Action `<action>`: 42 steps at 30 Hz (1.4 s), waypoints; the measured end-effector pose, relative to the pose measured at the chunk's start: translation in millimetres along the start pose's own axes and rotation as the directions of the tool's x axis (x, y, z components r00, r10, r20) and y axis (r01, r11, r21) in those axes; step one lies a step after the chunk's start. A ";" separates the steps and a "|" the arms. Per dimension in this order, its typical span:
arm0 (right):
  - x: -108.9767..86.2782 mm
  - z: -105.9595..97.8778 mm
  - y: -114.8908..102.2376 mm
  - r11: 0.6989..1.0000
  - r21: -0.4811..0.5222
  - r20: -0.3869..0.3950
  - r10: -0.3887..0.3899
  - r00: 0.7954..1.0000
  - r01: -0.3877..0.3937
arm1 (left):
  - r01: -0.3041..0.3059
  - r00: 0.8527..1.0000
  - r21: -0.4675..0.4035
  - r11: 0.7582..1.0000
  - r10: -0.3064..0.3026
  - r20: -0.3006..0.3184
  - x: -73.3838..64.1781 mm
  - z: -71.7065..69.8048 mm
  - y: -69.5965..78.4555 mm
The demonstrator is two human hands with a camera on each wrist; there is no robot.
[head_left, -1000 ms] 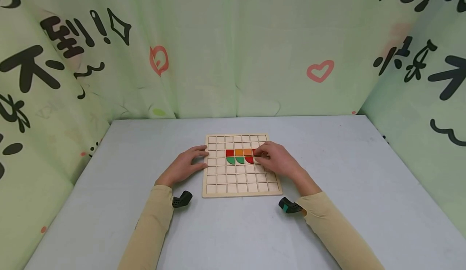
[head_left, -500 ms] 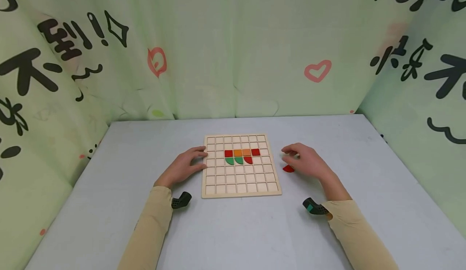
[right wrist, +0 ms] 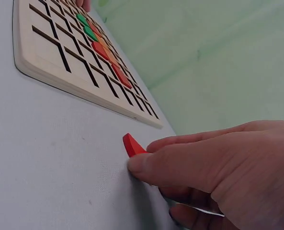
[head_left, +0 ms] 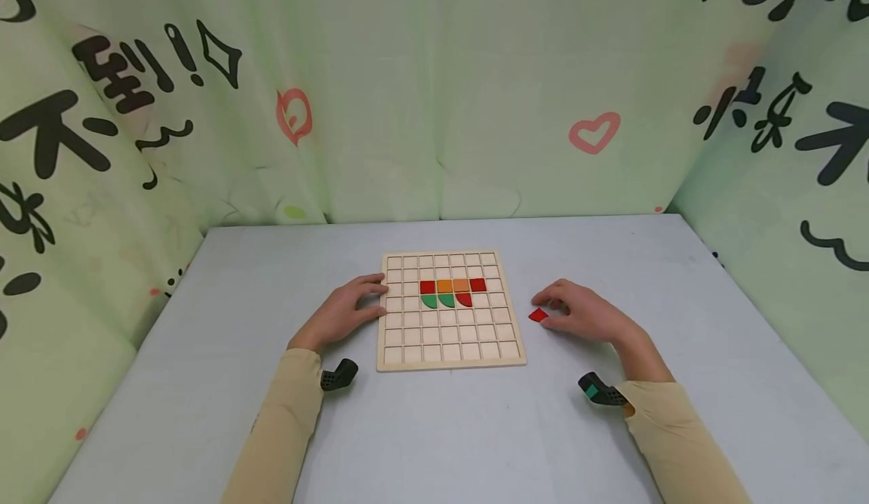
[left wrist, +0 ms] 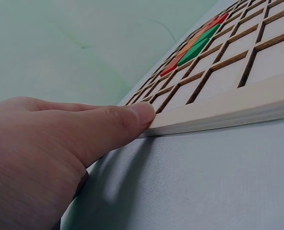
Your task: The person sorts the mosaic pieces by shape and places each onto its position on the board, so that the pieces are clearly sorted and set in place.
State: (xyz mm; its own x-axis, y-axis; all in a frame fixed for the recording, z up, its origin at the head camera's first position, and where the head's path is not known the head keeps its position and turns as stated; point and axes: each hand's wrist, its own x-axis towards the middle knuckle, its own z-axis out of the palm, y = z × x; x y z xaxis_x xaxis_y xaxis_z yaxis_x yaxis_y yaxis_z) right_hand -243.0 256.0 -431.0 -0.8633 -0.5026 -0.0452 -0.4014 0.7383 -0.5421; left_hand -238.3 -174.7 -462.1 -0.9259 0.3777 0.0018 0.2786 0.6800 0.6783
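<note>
A wooden grid board (head_left: 413,353) lies on the table, its squares framed by raised strips. One row holds two orange squares (head_left: 452,286) between a left red square (head_left: 427,287) and a right red square (head_left: 478,284). Below them sit two green quarter-circle blocks (head_left: 429,301) and a red one (head_left: 464,299). My left hand (head_left: 339,314) rests against the board's left edge, fingers extended and thumb (left wrist: 142,112) on the rim. To the right of the board, my right hand (head_left: 585,311) pinches a loose red quarter-circle block (right wrist: 133,146) between thumb and fingers, close over the table.
The white table (head_left: 441,436) extends around the board on all sides. Green curtains (head_left: 434,112) with black lettering and red hearts hang behind and at both sides. A black wrist camera (head_left: 339,375) sits on the left wrist, another (head_left: 600,391) on the right.
My right hand has left the board, where the right red square now shows in full, moved right and taken hold of the loose red quarter-circle block. My left hand stays put.
</note>
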 end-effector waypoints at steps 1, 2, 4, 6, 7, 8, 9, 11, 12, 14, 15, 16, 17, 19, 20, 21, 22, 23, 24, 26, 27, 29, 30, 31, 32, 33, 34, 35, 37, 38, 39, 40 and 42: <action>0.6 0.6 -0.8 1.000 -0.001 0.001 -0.007 1.000 0.007 | 0.001 1.000 0.000 1.000 -0.001 0.000 0.2 0.0 0.0; 1.1 1.2 -1.8 1.000 0.000 -0.001 -0.008 1.000 0.008 | 0.002 1.000 0.001 1.000 -0.002 0.000 0.3 0.0 0.0; 2.2 2.3 -3.5 1.000 0.011 -0.009 0.001 1.000 -0.001 | 0.000 1.000 0.005 1.000 0.000 -0.002 0.5 -0.2 0.3; 4.5 3.6 -4.5 1.000 0.011 -0.025 0.010 1.000 -0.010 | 0.002 1.000 0.007 1.000 -0.002 -0.003 0.7 -0.4 0.7; 5.7 4.3 -5.0 1.000 0.010 -0.035 0.020 0.999 -0.020 | 0.002 1.000 0.008 1.000 -0.001 -0.003 0.7 -0.5 0.8; 6.9 5.0 -5.3 0.999 0.009 -0.045 0.031 0.998 -0.031 | 0.002 1.000 0.010 1.000 -0.002 -0.003 0.7 -0.6 1.0; 8.0 5.7 -5.2 0.999 0.007 -0.055 0.045 0.998 -0.044 | 0.002 1.000 0.010 1.000 -0.002 -0.003 0.7 -0.8 1.1; 9.2 6.8 -5.4 0.998 -0.003 -0.070 0.059 0.996 -0.060 | 0.003 1.000 0.013 1.000 -0.003 -0.001 0.7 -0.7 0.9; 9.2 7.3 -5.3 0.998 -0.010 -0.075 0.063 0.995 -0.064 | 0.005 1.000 0.015 1.000 -0.005 -0.002 0.8 -0.7 0.8; 8.4 8.0 -4.9 0.999 -0.015 -0.079 0.049 0.996 -0.051 | 0.002 1.000 0.019 1.000 -0.002 -0.002 0.8 -0.6 0.7; 7.6 8.2 -4.9 0.999 -0.016 -0.076 0.038 0.996 -0.039 | -0.002 1.000 0.020 1.000 0.002 -0.003 0.8 -0.7 0.6; 6.8 8.2 -5.0 1.000 -0.014 -0.072 0.022 0.997 -0.023 | -0.006 1.000 0.023 1.000 0.006 -0.003 0.7 -0.8 0.7; 6.3 8.4 -4.9 1.000 -0.019 -0.071 0.007 0.997 -0.008 | -0.006 1.000 0.023 1.000 0.006 -0.003 0.5 -0.9 1.0; 6.2 8.2 -5.2 1.000 -0.017 -0.062 -0.017 0.998 0.016 | -0.007 1.000 0.018 1.000 0.007 -0.002 0.2 -1.3 1.5; 6.2 8.0 -5.6 1.000 -0.017 -0.058 -0.024 0.998 0.023 | -0.011 1.000 0.018 1.000 0.012 -0.003 0.0 -1.4 1.6; 6.5 8.0 -5.8 1.000 -0.019 -0.056 -0.024 0.998 0.023 | -0.012 1.000 0.017 1.000 0.012 -0.004 -0.2 -1.4 1.7; 6.9 8.0 -5.8 0.999 -0.024 -0.056 -0.025 0.998 0.023 | -0.010 1.000 0.015 1.000 0.010 -0.004 -0.3 -1.4 1.9; 7.1 8.0 -5.8 0.999 -0.029 -0.057 -0.026 0.998 0.024 | -0.009 1.000 0.012 1.000 0.009 -0.004 -0.5 -1.4 1.9; 7.2 7.9 -5.9 0.999 -0.029 -0.057 -0.026 0.998 0.024 | -0.011 1.000 0.011 1.000 0.011 -0.005 -0.6 -1.3 1.8; 7.1 8.3 -5.9 0.999 -0.030 -0.064 -0.029 0.998 0.027 | -0.012 1.000 0.007 1.000 0.012 -0.005 -0.9 -1.1 1.9; 7.1 8.5 -5.6 0.999 -0.030 -0.069 -0.033 0.997 0.031 | -0.012 1.000 0.007 1.000 0.012 -0.005 -1.0 -1.0 1.9; 6.8 8.8 -5.1 0.999 -0.028 -0.077 -0.048 0.996 0.046 | -0.013 1.000 0.006 1.000 0.013 -0.005 -1.3 -1.0 2.2; 6.9 9.0 -5.0 0.998 -0.027 -0.080 -0.054 0.995 0.052 | -0.015 1.000 0.007 1.000 0.015 -0.005 -1.4 -1.0 2.3; 6.9 9.2 -4.7 0.998 -0.026 -0.083 -0.058 0.995 0.056 | -0.016 1.000 0.008 1.000 0.016 -0.005 -1.6 -1.1 2.3; 6.8 9.3 -4.6 0.998 -0.025 -0.086 -0.062 0.994 0.061 | -0.016 1.000 0.008 1.000 0.016 -0.005 -1.7 -1.2 2.4; 6.8 9.4 -4.2 0.998 -0.025 -0.086 -0.064 0.994 0.062 | -0.016 1.000 0.010 1.000 0.017 -0.005 -1.7 -1.2 2.4; 6.6 9.4 -4.2 0.998 -0.025 -0.086 -0.067 0.994 0.065 | -0.016 1.000 0.011 1.000 0.017 -0.005 -1.7 -1.3 2.5; 6.5 9.4 -4.0 0.998 -0.024 -0.087 -0.067 0.994 0.065 | -0.017 1.000 0.012 1.000 0.017 -0.004 -1.7 -1.3 2.5; 6.4 9.3 -3.8 0.998 -0.024 -0.085 -0.062 0.994 0.061 | -0.016 1.000 0.013 1.000 0.016 -0.004 -1.8 -1.2 2.6; 6.3 9.1 -4.1 0.998 -0.024 -0.086 -0.061 0.994 0.059 | -0.016 1.000 0.014 1.000 0.016 -0.003 -1.7 -1.2 2.7; 6.4 9.0 -4.1 0.998 -0.025 -0.084 -0.058 0.995 0.056 | -0.017 1.000 0.016 1.000 0.017 -0.003 -1.8 -1.2 2.7; 6.3 9.0 -4.3 0.998 -0.027 -0.082 -0.059 0.995 0.057 | -0.018 1.000 0.016 1.000 0.018 -0.004 -1.8 -1.2 2.7; 6.5 9.3 -4.5 0.998 -0.034 -0.082 -0.054 0.995 0.052 | -0.019 1.000 0.017 1.000 0.019 -0.005 -1.9 -1.3 2.7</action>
State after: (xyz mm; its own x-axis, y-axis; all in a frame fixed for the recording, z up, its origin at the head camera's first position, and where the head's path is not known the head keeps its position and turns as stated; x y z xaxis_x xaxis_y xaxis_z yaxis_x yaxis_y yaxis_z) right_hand -244.0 245.2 -436.6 -0.8624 -0.5035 0.0531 -0.4556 0.7261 -0.5150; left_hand -236.2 -174.4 -459.4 -0.9217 0.3875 0.0182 0.3005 0.6834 0.6653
